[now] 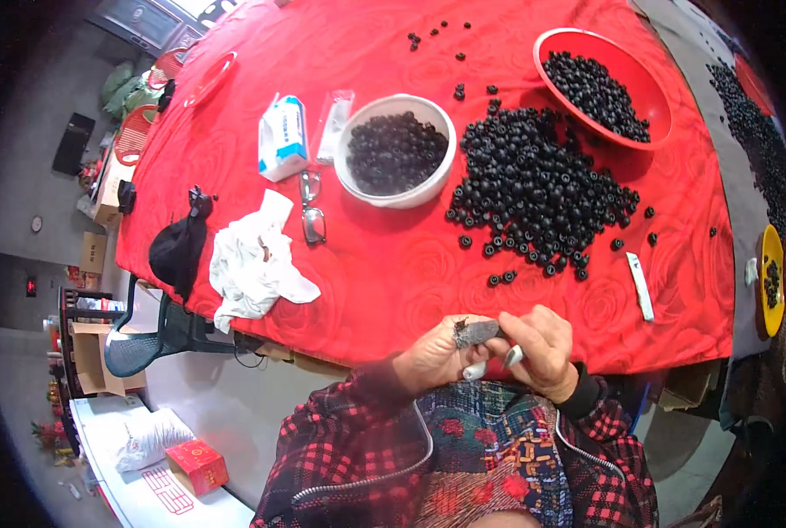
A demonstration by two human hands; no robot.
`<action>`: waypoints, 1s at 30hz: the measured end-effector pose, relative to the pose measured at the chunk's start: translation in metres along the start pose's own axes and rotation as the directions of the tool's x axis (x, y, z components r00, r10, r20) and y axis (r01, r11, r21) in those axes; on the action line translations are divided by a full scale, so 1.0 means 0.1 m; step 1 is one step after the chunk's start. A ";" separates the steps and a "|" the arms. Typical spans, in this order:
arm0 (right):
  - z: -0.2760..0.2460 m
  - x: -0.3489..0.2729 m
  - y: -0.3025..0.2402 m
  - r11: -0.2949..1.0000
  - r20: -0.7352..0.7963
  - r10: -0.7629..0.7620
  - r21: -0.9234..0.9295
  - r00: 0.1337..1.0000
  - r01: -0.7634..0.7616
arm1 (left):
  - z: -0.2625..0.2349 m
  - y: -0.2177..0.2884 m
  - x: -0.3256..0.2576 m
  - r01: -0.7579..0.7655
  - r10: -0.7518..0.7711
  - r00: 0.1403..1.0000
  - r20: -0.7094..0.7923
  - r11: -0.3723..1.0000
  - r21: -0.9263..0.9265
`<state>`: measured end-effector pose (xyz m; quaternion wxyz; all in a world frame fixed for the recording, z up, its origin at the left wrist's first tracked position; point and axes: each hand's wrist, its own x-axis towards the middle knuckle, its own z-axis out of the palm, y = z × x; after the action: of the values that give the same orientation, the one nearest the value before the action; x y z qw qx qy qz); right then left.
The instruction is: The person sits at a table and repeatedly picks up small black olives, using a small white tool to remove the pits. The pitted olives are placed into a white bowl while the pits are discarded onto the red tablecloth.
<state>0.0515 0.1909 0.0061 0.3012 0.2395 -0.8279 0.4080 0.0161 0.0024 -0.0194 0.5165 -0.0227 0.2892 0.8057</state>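
Observation:
Both hands meet just off the front edge of the red-covered table, above my lap. Between the fingers and thumb of my left hand (432, 356) is a small dark grey strip-like piece (476, 333), fuzzy at its left end. The fingers of my right hand (542, 348) are closed at the piece's right end. Two small white bits (513, 356) show at the fingers; whether they are wraps or held things I cannot tell. Beyond the hands lies a heap of small round black parts (533, 185), with a few loose ones around it.
A white bowl (358, 180) and a tilted red bowl (661, 101) hold more black parts. Glasses (314, 224), white cloth (256, 264), a tissue pack (283, 136) and a black cap (175, 251) lie left. A narrow white packet (639, 286) lies right, a yellow dish (769, 321) beyond.

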 end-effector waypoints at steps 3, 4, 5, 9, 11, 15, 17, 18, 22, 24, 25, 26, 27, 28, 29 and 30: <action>0.00 -0.03 0.05 0.998 -0.029 0.018 0.061 0.999 -0.016 | 0.17 0.20 -0.08 -0.168 0.187 0.974 -0.131 0.976 0.140; -0.01 -0.03 0.07 0.997 -0.025 0.063 0.049 0.998 -0.062 | 0.22 0.39 -0.09 -0.330 0.405 0.899 -0.166 0.876 0.352; -0.05 -0.05 0.09 0.994 -0.024 0.111 0.011 0.994 -0.110 | 0.28 0.62 -0.06 -0.376 0.568 0.803 -0.180 0.717 0.587; -0.02 -0.15 0.19 0.973 -0.040 0.228 -0.014 0.973 -0.229 | 0.38 1.56 0.00 -0.180 0.903 0.430 -0.023 0.110 0.977; 0.01 -0.18 0.21 0.966 -0.037 0.258 0.007 0.965 -0.258 | -0.04 1.97 0.10 -0.076 0.904 0.294 0.311 -0.302 0.950; -0.01 -0.22 0.25 0.954 -0.021 0.299 0.007 0.954 -0.299 | -0.01 1.93 0.29 -0.202 0.961 0.245 0.126 -0.076 0.976; -0.01 -0.26 0.30 0.954 -0.031 0.300 0.017 0.953 -0.300 | 0.30 1.51 0.24 -0.135 0.904 0.363 0.226 -0.189 0.973; -0.01 -0.26 0.29 0.952 -0.021 0.306 0.016 0.952 -0.306 | 0.28 1.29 0.23 -0.242 0.855 0.487 0.178 -0.063 0.968; -0.01 -0.26 0.26 0.946 0.008 0.324 0.003 0.946 -0.324 | 0.13 0.63 0.34 -0.131 0.676 0.710 0.197 -0.148 0.980; -0.01 -0.26 0.27 0.946 0.009 0.325 -0.018 0.946 -0.325 | 0.13 0.49 0.45 -0.158 0.633 0.739 0.228 -0.166 0.973; -0.01 -0.26 0.26 0.943 0.011 0.333 -0.013 0.943 -0.333 | 0.11 0.46 0.50 -0.139 0.612 0.755 0.235 -0.202 0.970; -0.01 -0.26 0.26 0.940 0.014 0.340 -0.007 0.940 -0.340 | 0.08 0.45 0.57 -0.119 0.591 0.770 0.241 -0.238 0.964; 0.00 -0.25 0.26 0.938 0.018 0.347 0.000 0.938 -0.347 | 0.05 0.44 0.60 -0.099 0.571 0.784 0.244 -0.274 0.957; 0.00 -0.25 0.27 0.940 0.013 0.342 -0.001 0.939 -0.342 | 0.03 0.43 0.60 -0.113 0.569 0.771 0.286 -0.320 0.941; 0.01 -0.26 0.27 0.941 0.009 0.337 0.000 0.941 -0.337 | 0.02 0.43 0.61 -0.124 0.567 0.756 0.326 -0.365 0.923; 0.02 -0.25 0.27 0.943 0.005 0.332 0.002 0.943 -0.332 | 0.01 0.42 0.60 -0.132 0.563 0.741 0.365 -0.410 0.902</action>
<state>0.0511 0.2080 -0.0271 0.2258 0.0981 -0.8565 0.4536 -0.0473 0.0393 -0.0197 -0.0188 0.3699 0.8530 0.3678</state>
